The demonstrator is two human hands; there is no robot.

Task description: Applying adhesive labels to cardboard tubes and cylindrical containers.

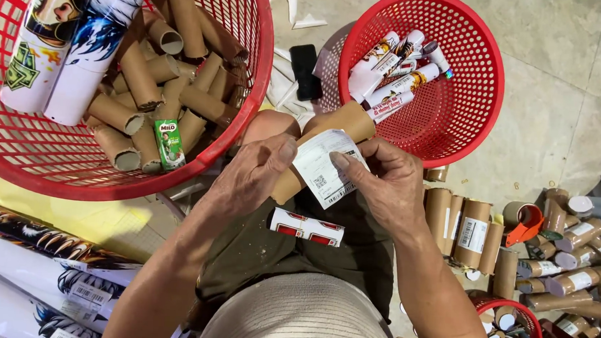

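Head view: brown cardboard tube, white label

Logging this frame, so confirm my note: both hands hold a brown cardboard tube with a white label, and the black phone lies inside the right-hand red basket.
Wrong on one point. The head view shows the black phone on the floor between the two red baskets, not inside the right-hand red basket. Left hand and right hand do hold the cardboard tube with its white label.

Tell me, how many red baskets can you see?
3. A big basket of brown tubes sits top left, a second basket with printed rolls top right, and a small one peeks in bottom right, partly hidden.
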